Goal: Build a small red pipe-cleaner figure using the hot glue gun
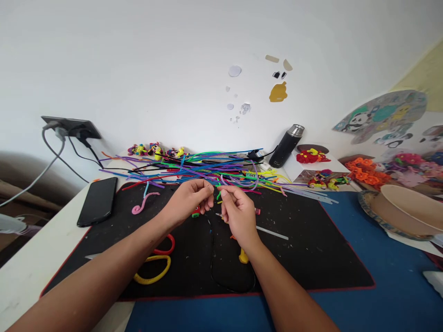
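My left hand (194,199) and my right hand (237,211) are raised close together over the black mat (297,258). Each has its thumb and index finger pinched; whatever lies between the fingertips is too small to name. A small green piece (218,193) shows just beside my right fingertips. Below my left fingers is a small red and green object (196,212). Scissors with red and yellow handles (152,280) lie partly under my left forearm. A thin black cord (212,258) curves on the mat, near a yellow piece (243,256) by my right wrist.
Colourful pipe cleaners (194,170) are heaped along the wall. A phone (98,201) and a pink curled stem (139,208) lie left. A black flask (286,146) leans at the back, beside a white box (316,167). A bowl (411,210) stands at right.
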A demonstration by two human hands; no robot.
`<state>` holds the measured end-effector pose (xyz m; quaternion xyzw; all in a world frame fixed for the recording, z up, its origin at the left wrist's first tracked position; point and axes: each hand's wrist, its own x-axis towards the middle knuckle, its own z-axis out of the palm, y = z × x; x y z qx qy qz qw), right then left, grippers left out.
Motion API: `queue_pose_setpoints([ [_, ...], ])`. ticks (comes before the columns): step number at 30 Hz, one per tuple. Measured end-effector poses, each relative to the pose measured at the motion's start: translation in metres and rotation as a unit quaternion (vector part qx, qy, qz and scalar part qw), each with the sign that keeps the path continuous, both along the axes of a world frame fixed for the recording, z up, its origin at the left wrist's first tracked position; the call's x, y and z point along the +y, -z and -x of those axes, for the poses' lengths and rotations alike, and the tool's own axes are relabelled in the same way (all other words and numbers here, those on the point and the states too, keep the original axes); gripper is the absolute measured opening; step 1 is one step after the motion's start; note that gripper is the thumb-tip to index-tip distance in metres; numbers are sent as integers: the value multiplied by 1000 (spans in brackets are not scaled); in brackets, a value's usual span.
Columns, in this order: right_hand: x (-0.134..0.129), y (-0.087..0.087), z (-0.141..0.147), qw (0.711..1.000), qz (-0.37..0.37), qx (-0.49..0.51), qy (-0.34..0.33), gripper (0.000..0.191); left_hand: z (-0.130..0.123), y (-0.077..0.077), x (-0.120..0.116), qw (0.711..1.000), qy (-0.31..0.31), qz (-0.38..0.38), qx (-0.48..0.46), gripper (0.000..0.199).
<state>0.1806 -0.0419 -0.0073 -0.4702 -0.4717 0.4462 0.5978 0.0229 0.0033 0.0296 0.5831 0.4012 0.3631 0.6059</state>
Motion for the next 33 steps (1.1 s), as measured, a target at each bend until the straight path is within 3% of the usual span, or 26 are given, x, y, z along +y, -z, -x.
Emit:
queue_pose_setpoints([
  [18,0,-1,0,1000,-1,-4,-4,30,-2,0,-1,1000,-3,9,-6,34],
  [26,-1,0,0,1000,1,-8,-11,32,-3,7,0,1000,15,10,4,34],
  [33,0,-3,-1,1000,-6,1,-4,32,10,-4,-1,993,50,-10,109,32],
])
